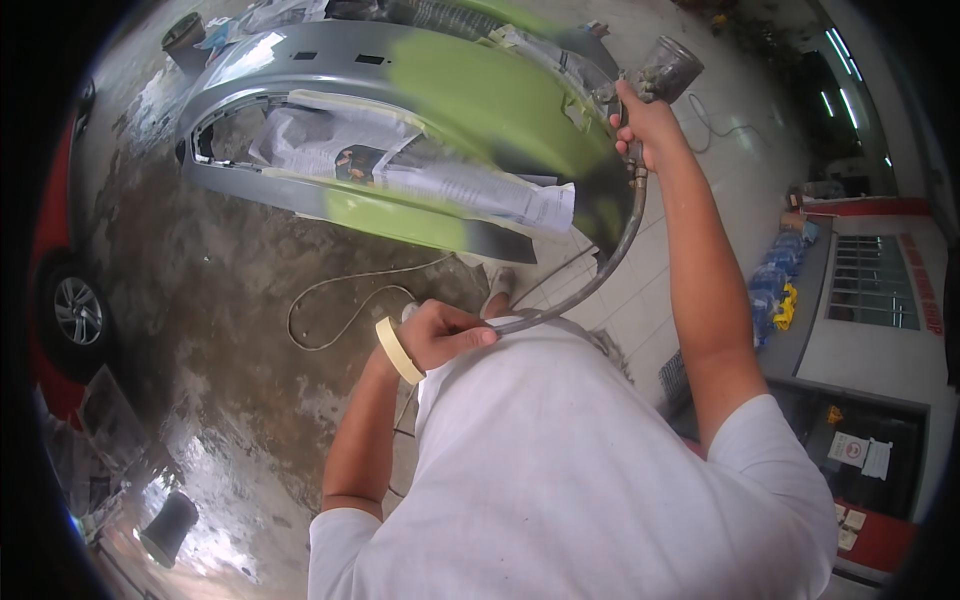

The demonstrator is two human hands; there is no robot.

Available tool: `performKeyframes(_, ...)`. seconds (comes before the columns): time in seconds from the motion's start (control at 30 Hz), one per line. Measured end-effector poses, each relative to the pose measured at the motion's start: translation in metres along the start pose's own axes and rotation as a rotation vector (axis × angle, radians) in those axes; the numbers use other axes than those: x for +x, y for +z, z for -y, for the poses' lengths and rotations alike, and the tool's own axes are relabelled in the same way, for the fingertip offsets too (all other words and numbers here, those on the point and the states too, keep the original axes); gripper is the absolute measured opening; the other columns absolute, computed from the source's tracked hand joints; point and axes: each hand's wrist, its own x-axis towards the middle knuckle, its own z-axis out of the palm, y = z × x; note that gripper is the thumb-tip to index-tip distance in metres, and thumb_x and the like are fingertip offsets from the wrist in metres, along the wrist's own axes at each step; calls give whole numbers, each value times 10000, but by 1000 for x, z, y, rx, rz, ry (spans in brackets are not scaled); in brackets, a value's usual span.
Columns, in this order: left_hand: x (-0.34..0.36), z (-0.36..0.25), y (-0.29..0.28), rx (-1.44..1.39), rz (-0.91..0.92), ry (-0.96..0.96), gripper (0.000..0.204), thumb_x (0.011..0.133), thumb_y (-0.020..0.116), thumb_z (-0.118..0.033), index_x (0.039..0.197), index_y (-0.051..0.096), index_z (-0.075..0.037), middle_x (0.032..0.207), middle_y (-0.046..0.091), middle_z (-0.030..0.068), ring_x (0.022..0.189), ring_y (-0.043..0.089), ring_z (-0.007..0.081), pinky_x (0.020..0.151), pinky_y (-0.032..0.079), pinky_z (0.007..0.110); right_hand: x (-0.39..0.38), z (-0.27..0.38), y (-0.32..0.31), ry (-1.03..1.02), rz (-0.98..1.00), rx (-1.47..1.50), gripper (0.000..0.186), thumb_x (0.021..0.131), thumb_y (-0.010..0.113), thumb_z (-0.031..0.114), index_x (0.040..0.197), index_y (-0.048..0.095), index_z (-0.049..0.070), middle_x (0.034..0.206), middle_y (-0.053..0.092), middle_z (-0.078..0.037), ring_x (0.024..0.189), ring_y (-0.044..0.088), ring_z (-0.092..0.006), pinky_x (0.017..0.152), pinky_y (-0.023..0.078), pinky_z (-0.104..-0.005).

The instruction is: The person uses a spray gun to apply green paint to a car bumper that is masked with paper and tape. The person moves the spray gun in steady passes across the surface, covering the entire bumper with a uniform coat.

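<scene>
My right hand (pixel 652 128) is wrapped round the handle of a paint spray gun (pixel 668 72), which has a translucent cup on top. It is held out at the right end of a car bumper (pixel 480 90), partly silver-grey and partly sprayed light green, with dark patches near that end. Newspaper sheets (pixel 390 165) mask its middle opening. From the gun's handle a grey air hose (pixel 605 270) curves down to my waist. There my left hand (pixel 445 335) is closed on the hose. A roll of masking tape (pixel 400 350) sits round my left wrist.
A thin hose (pixel 345 340) loops over the wet, stained floor at left. Beyond it stands a red car with a wheel (pixel 80 310). A dark bucket (pixel 170 528) is at lower left, another (pixel 184 42) at the far left. Blue-wrapped bottles (pixel 775 275) line a counter at right.
</scene>
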Motion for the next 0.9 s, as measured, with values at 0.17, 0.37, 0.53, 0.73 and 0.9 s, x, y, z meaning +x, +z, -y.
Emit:
performKeyframes(0.17, -15, -2, -1, -24, -46, -18, 427, 953, 718, -415, 1007, 780, 4, 719, 705, 110, 681, 583, 127, 647, 487, 321, 6, 18, 36, -71, 80, -4, 442, 987, 671, 396, 997, 600, -40, 748, 598, -89, 478, 462, -140, 430, 484, -369)
performKeyframes(0.37, -51, 0, -4, -163, -180, -27, 384, 978, 694, -363, 1040, 776, 7, 786, 737, 84, 724, 618, 109, 683, 510, 293, 6, 49, 109, -122, 217, 47, 450, 989, 674, 379, 996, 587, -62, 762, 593, -108, 491, 464, -144, 448, 500, -380)
performKeyframes(0.53, -74, 13, -4, -298, -353, 20, 365, 994, 684, -337, 1061, 775, 11, 819, 742, 76, 744, 617, 97, 690, 507, 283, 7, 66, 161, -143, 284, 86, 424, 998, 661, 368, 1077, 568, -38, 780, 624, -103, 485, 464, -117, 444, 498, -344)
performKeyframes(0.73, -79, 14, -17, -287, -474, 81, 396, 990, 692, -358, 1080, 768, 20, 828, 734, 67, 753, 608, 94, 683, 498, 276, 34, 78, 175, -81, 268, 214, 442, 1006, 657, 369, 1091, 536, -48, 791, 628, -126, 484, 461, -117, 453, 501, -343)
performKeyframes(0.9, -63, 12, -23, -241, -427, 73, 391, 980, 706, -344, 1052, 762, 36, 785, 725, 81, 716, 596, 96, 660, 495, 279, 33, 64, 144, -37, 237, 137, 453, 1010, 649, 382, 1114, 521, -39, 790, 632, -125, 482, 457, -117, 454, 501, -342)
